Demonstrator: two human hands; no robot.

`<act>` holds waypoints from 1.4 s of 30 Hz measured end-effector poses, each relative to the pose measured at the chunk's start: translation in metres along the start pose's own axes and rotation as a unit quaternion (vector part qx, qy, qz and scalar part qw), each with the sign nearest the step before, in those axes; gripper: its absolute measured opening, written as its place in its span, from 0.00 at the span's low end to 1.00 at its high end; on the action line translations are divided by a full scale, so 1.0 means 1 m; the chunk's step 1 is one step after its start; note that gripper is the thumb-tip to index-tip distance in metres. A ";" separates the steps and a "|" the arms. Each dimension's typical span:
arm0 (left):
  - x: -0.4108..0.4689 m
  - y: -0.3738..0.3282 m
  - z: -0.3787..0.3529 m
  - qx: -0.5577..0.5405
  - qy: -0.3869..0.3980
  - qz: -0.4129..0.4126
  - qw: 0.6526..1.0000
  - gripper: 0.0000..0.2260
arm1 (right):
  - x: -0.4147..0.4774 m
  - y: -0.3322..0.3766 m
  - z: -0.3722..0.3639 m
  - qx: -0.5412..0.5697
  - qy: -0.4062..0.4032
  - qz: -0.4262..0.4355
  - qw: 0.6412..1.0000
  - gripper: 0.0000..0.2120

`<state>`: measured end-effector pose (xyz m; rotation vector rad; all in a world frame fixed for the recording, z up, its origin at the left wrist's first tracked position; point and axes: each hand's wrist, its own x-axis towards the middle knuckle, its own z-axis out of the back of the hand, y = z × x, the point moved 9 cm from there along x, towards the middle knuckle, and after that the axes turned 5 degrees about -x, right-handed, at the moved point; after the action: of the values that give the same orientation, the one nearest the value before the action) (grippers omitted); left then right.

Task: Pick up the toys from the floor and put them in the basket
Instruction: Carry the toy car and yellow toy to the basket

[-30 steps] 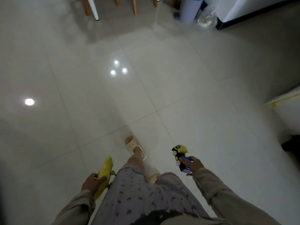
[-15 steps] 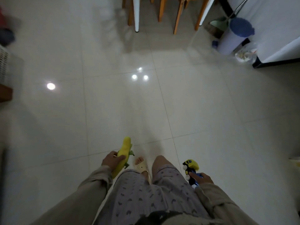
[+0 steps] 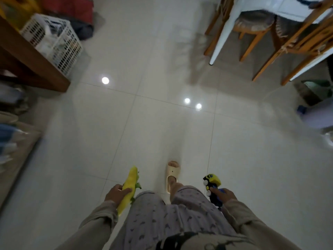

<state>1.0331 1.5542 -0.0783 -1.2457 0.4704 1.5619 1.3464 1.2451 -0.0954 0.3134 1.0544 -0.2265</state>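
Note:
My left hand [image 3: 115, 193] grips a long yellow corn toy [image 3: 129, 184] with green leaves, held low beside my left leg. A yellow, black and blue toy train [image 3: 212, 186] sits in my right hand [image 3: 225, 194], down by my right leg. The white lattice basket [image 3: 70, 51] stands on the floor at the far upper left, with several blurred things inside and a brown wooden furniture edge hiding part of it. Both hands are far from the basket.
Brown wooden furniture [image 3: 36, 65] juts in at the left, with blurred clutter below it. Wooden chairs [image 3: 261, 38] and a white table leg [image 3: 223, 37] crowd the upper right. Red and dark bags [image 3: 77, 13] lie behind the basket. My slippered foot [image 3: 172, 175] steps on pale tile.
The view has swung left as I walk: the basket and wooden furniture have come into sight and the chairs have shifted right. Both hands still hold their toys.

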 end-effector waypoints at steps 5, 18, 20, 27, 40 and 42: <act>0.013 -0.003 0.020 -0.073 -0.062 0.066 0.993 0.19 | 0.021 0.145 0.027 -0.081 0.036 0.070 0.994 0.20; 0.079 -0.099 0.063 -0.204 -0.079 0.138 0.966 0.21 | 0.061 0.400 0.032 -0.207 0.050 0.164 0.963 0.31; 0.099 -0.129 0.089 -0.209 -0.080 0.131 0.966 0.22 | 0.069 0.429 0.031 -0.208 0.046 0.157 0.964 0.29; 0.160 -0.254 0.198 -0.215 -0.091 0.089 0.968 0.19 | 0.090 0.518 0.041 -0.165 0.032 0.102 0.981 0.24; 0.251 -0.414 0.306 -0.253 -0.101 0.065 0.960 0.22 | 0.125 0.739 0.047 -0.180 0.037 0.089 0.979 0.23; 0.259 -0.424 0.312 -0.255 -0.100 0.088 0.958 0.23 | 0.130 0.792 0.042 -0.203 0.039 0.113 0.972 0.24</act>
<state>1.2776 2.0873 -0.0659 -1.4331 0.0408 2.0210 1.7043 1.9640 -0.0766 0.0701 1.1058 0.2092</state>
